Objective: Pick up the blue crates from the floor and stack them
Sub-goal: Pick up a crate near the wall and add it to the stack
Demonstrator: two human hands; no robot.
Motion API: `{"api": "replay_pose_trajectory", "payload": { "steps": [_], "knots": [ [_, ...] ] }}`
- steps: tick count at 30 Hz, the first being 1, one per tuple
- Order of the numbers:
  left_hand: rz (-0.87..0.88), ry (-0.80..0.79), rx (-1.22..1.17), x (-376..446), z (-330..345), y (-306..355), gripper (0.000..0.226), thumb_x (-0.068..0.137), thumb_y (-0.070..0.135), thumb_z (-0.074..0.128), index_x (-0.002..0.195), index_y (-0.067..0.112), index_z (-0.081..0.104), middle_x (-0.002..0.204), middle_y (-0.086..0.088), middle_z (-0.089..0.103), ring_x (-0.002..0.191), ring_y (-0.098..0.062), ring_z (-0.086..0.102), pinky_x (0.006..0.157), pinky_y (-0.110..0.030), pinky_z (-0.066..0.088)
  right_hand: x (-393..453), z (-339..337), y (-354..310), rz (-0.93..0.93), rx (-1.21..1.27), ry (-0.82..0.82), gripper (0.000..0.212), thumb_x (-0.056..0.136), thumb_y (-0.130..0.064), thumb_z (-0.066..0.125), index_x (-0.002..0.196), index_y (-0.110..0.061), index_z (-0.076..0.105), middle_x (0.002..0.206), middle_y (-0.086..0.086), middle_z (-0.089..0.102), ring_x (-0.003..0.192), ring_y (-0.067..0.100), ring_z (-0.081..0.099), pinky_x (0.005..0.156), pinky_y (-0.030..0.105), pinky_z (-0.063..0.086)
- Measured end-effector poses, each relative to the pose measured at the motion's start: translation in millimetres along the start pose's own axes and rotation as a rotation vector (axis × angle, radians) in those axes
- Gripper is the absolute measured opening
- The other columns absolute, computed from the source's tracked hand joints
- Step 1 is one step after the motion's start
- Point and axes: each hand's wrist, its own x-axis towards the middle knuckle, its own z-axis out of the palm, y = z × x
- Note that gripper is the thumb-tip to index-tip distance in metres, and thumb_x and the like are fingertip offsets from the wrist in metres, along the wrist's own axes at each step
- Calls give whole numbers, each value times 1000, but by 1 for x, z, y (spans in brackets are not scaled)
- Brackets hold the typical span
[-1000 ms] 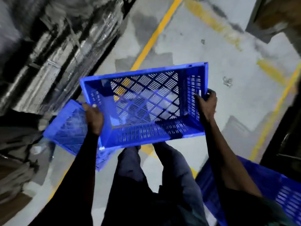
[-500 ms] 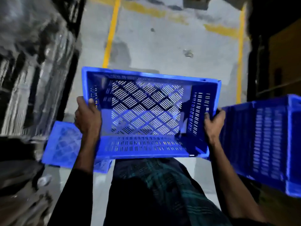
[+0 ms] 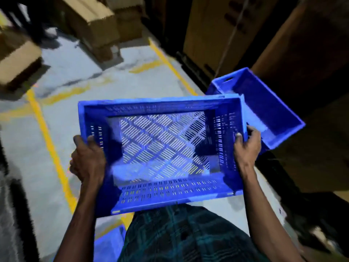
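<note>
A grey concrete floor (image 3: 79, 72) crossed by painted yellow lines (image 3: 47, 133) fills the scene, with brown cardboard boxes (image 3: 94, 21) along its far edge. A large blue perforated plastic crate (image 3: 162, 148) is held level above the floor, open side up, in front of the person's body. To its right, a second blue plastic crate (image 3: 264, 106) with solid walls sits tilted. The left hand (image 3: 86, 161) clamps the held crate's left wall, thumb over the rim. The right hand (image 3: 246, 146) clamps the right wall, forearms extended.
</note>
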Motion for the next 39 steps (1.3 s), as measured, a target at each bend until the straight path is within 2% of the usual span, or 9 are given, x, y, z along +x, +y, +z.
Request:
{"api": "replay_pose_trajectory", "payload": {
  "steps": [6, 10, 14, 18, 23, 28, 31, 34, 39],
  "knots": [
    [210, -135, -16, 37, 19, 82, 33, 101, 37, 34, 116, 9, 42, 111, -40, 57, 104, -55, 55, 90, -54, 40, 16, -38, -4, 124, -20, 257, 37, 85, -16, 62, 119, -5, 62, 117, 15, 66, 110, 32, 61, 96, 35, 43],
    [366, -219, -21, 61, 41, 134, 31, 102, 37, 35, 108, 8, 42, 105, -41, 57, 98, -55, 57, 85, -54, 42, 20, -48, -8, 168, 2, 419, 40, 85, -7, 64, 124, -11, 55, 108, 11, 65, 99, 28, 62, 84, 24, 40],
    [513, -263, -3, 68, 64, 189, 32, 102, 36, 35, 111, 6, 43, 106, -40, 58, 100, -56, 56, 87, -55, 42, 28, -60, -14, 339, 0, 558, 54, 86, -12, 60, 134, -17, 36, 99, 5, 61, 86, 25, 61, 77, 32, 42],
    [614, -291, -24, 62, 100, 255, 35, 101, 38, 34, 114, 7, 45, 111, -38, 57, 103, -55, 54, 90, -55, 40, 56, -73, 1, 456, 17, 654, 56, 87, -15, 57, 137, -19, 33, 100, 2, 62, 87, 25, 62, 79, 36, 44],
    [715, -323, -46, 47, 140, 320, 35, 101, 40, 35, 109, 7, 44, 110, -36, 57, 103, -55, 53, 90, -55, 39, 99, -91, 24, 557, 29, 702, 45, 88, -13, 59, 129, -22, 43, 101, 0, 61, 88, 20, 58, 77, 30, 38],
    [762, -355, -78, 27, 179, 370, 34, 100, 40, 36, 109, 8, 46, 110, -36, 57, 104, -54, 53, 91, -55, 39, 128, -107, 58, 494, -41, 733, 26, 84, -8, 60, 105, -23, 63, 105, 6, 68, 95, 23, 63, 83, 29, 45],
    [801, -398, -69, 18, 202, 400, 37, 100, 39, 37, 113, 7, 48, 115, -35, 57, 107, -53, 53, 93, -55, 39, 140, -112, 73, 570, -61, 741, 23, 84, -9, 60, 99, -24, 65, 105, 7, 68, 95, 24, 65, 82, 30, 47],
    [850, -426, -86, 14, 229, 435, 36, 100, 40, 37, 107, 7, 49, 112, -32, 59, 106, -52, 53, 91, -54, 39, 159, -118, 83, 604, -61, 768, 21, 85, -9, 60, 97, -25, 66, 104, 8, 68, 94, 25, 66, 78, 27, 44],
    [882, -484, -135, 14, 268, 502, 41, 97, 42, 44, 112, 6, 55, 115, -33, 59, 109, -52, 53, 92, -53, 40, 198, -119, 93, 612, -64, 822, 10, 83, -20, 64, 91, -26, 67, 98, 9, 70, 91, 25, 66, 82, 31, 49]
  ]
}}
